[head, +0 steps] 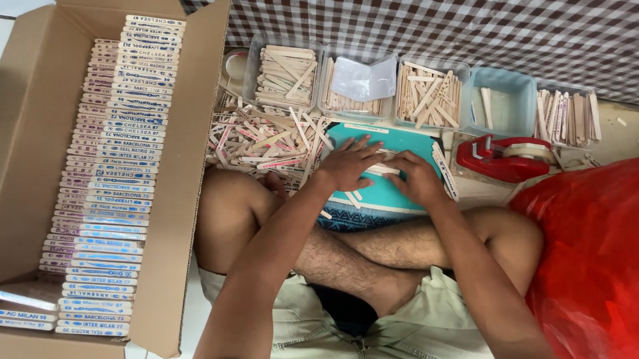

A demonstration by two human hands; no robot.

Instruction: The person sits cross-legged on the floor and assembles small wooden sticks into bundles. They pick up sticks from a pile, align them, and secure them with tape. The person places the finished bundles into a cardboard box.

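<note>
The left hand point(347, 164) was laid palm-down, fingers spread, on a small bundle of flat wooden sticks point(382, 169), which was pressed against a teal board point(388, 191) resting before the crossed legs. The right hand point(418, 179) was set against the other end of the same bundle, its fingers curled over the sticks, so that the bundle was held between both hands at the middle of the board. How tightly the sticks were pinched could not be told, since the fingertips were hidden.

Just left of the left hand, a loose heap of printed sticks point(264, 142) was spread on the floor. Beyond the board, a row of clear plastic tubs point(358, 81) was lined up along a checked cloth point(471, 22), most of them filled with plain wooden sticks, while a pale blue tub point(503, 103) held only a few. To the right of the right hand, a red tape dispenser point(505, 157) was placed near the tubs. A red plastic bag point(603, 253) was seen at the far right. At the far left, an open cardboard box point(23, 142) was packed with rows of finished stick bundles point(111, 181) stacked on edge.
</note>
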